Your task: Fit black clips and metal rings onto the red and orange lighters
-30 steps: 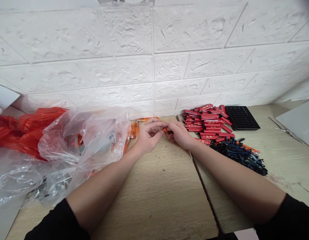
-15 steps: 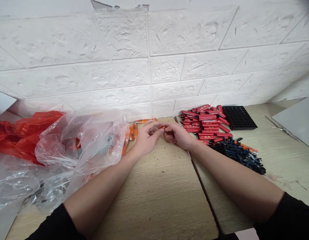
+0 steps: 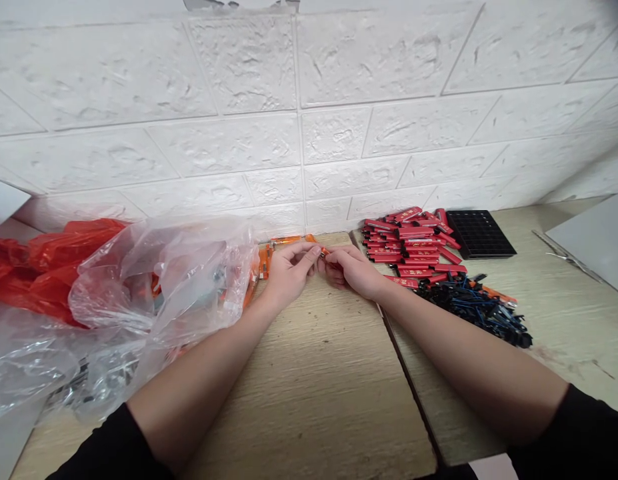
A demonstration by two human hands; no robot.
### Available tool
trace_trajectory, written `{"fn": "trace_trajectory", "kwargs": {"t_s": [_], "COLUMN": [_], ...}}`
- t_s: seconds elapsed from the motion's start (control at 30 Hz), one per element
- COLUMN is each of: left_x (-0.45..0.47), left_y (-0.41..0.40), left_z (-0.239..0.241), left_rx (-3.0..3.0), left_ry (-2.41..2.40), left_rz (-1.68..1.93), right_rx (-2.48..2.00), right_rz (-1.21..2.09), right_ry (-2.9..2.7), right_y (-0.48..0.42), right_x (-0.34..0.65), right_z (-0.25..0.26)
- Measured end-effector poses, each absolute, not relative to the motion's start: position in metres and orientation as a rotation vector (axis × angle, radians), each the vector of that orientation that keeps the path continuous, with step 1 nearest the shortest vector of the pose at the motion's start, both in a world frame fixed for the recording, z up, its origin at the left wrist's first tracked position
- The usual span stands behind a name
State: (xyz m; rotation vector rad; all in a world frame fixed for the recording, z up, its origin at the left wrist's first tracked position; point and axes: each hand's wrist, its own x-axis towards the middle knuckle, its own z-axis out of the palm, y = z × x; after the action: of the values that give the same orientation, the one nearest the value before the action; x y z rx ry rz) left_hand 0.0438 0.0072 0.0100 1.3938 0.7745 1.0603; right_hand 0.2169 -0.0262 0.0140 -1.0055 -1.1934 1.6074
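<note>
My left hand and my right hand meet over the table near the wall, fingertips pinched together. Between them shows a small orange lighter body, mostly covered by the fingers. Thumb and fingers of both hands appear to grip it. Just left of my left hand lie several orange translucent lighter bodies. Right of my right hand is a heap of red lighter casings with gold print. In front of those sits a pile of small black and blue parts, with one orange lighter at its edge.
Clear plastic bags and a red plastic bag cover the left side. A black gridded tray stands beyond the casings. A thin metal tool lies far right. A white brick-pattern wall closes the back; a seam divides the tabletops.
My fingers have shifted slightly around the orange piece, and my left thumb now points higher. A red casing near my right wrist shows more fully. The piles look unchanged.
</note>
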Motion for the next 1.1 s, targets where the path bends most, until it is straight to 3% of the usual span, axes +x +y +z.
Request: {"fn": "trace_trajectory", "kwargs": {"t_s": [0.77, 1.1], "left_x": [0.0436, 0.044], "left_y": [0.0025, 0.0036], "left_z": [0.0152, 0.0111], "left_rx": [1.551, 1.452], "left_ry": [0.799, 0.797], "left_rz": [1.119, 1.099], "right_rx": [-1.065, -1.14], "right_rz": [1.587, 1.384], "right_ry": [-1.172, -1.266], "right_y": [-0.0257, -0.0236], "right_x": [0.2167, 0.2163], "right_z": [0.0144, 0.0127]}}
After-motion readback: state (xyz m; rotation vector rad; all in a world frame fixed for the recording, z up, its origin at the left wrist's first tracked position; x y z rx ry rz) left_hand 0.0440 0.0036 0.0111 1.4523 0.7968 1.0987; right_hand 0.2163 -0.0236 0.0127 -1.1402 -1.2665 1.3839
